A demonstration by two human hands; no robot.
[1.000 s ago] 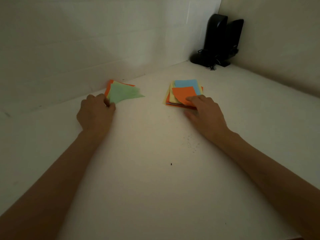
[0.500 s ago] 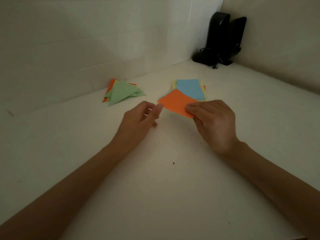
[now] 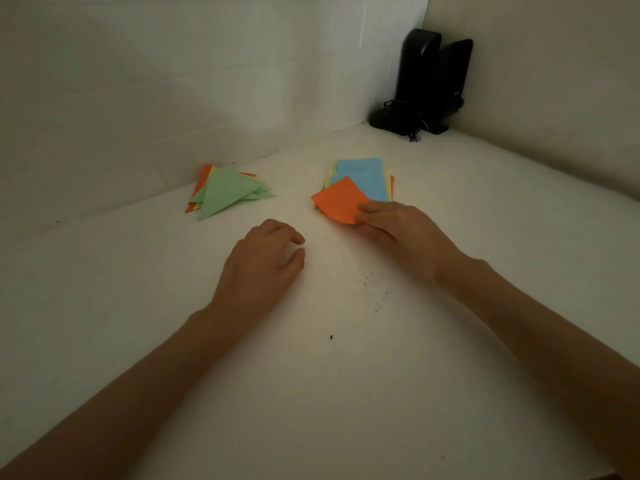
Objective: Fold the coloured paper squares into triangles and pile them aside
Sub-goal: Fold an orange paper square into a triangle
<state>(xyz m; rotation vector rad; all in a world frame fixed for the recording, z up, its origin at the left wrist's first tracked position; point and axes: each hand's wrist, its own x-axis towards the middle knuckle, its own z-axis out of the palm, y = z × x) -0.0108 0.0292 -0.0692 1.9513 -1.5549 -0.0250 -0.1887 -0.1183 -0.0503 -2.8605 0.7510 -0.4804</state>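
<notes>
Head view: pinching one orange square point(image 3: 341, 199) by its near-right corner with right hand point(image 3: 398, 233); turned diamond-wise, one corner aimed left, overlapping near-left edge of one stack of squares point(image 3: 367, 174), blue on top. With left hand point(image 3: 263, 261) loosely curled on table point(image 3: 311, 393), holding nothing, apart from paper. One pile of triangles point(image 3: 225, 192) far left, green uppermost; sheet counts unclear.

No legible text, labels or numbers anywhere in view.
</notes>
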